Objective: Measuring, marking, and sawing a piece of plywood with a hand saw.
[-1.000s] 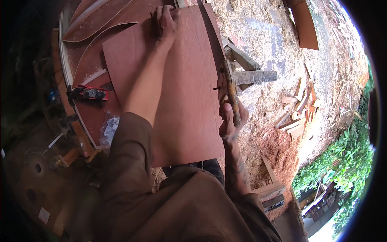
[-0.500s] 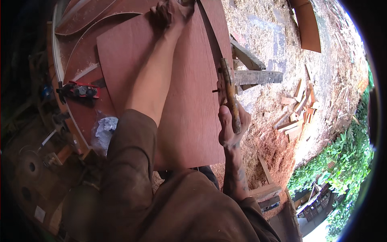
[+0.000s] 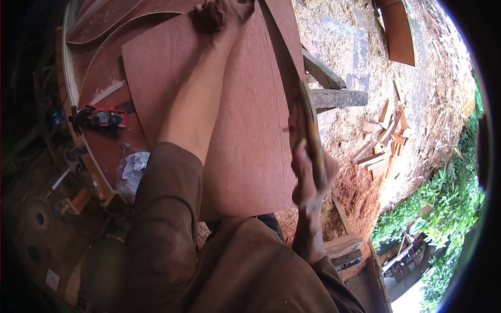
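The big, flat, red-brown wood sheet (image 3: 250, 125) is right in front of the person, w/ its bottom edge by their middle. The left hand (image 3: 224, 14) is up at the sheet's top edge, fingers bent in — can't tell if it grips the wood or just pushes on it. The right hand (image 3: 310, 172) is a bit blurry, but it's closed round the worn yellow-brown handle of a long saw w/ a dark blade (image 3: 284, 57). The blade runs up near the sheet's right side, w/ a thin strip of sheet showing past it.

On the left, a red & black tool (image 3: 107, 117) sits on more red-brown wood, near a crinkly see-through plastic bag (image 3: 134, 167). Wood pieces w/ curvy edges (image 3: 104, 31) lie top left. Two old grey wood beams (image 3: 339, 98) poke out right of the sheet. Farther off — a pile of wood scraps (image 3: 386, 141) on the ground, then green leaves (image 3: 443, 208).
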Tool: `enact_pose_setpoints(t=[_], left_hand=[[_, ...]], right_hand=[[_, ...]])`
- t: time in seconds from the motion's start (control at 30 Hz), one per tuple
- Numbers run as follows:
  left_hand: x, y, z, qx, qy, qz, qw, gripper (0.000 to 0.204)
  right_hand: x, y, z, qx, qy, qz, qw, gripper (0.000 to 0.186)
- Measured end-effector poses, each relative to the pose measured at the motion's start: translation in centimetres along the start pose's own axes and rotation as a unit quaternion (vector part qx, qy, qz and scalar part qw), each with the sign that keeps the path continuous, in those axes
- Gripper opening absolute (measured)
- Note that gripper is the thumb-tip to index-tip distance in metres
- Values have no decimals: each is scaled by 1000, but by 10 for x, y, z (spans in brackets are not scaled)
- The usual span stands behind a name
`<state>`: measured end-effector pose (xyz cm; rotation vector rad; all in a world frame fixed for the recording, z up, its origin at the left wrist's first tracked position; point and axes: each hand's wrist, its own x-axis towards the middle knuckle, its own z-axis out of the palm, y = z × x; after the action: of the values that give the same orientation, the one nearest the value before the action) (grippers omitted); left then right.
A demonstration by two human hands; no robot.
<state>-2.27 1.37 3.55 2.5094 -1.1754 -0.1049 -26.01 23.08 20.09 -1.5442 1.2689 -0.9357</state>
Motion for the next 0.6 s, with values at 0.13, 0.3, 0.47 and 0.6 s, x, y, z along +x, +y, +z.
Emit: enact_pose_setpoints(t=[0.13, 0.3, 0.47, 0.6], left_hand=[[0, -4, -1, -1, 13, 19, 1000, 72], [3, -2, 4, -5, 28, 25, 999, 70], [3, -4, 8, -6, 42, 41, 998, 68], [1, -6, 9, -9, 65, 57, 996, 66]], right_hand=[[31, 18, 15, -9, -20, 124, 992, 28], [-11, -5, -3, -11, -14, 96, 995, 28], [24, 8, 11, 14, -17, 88, 996, 27], [71, 42, 34, 11, -20, 85, 996, 28]])
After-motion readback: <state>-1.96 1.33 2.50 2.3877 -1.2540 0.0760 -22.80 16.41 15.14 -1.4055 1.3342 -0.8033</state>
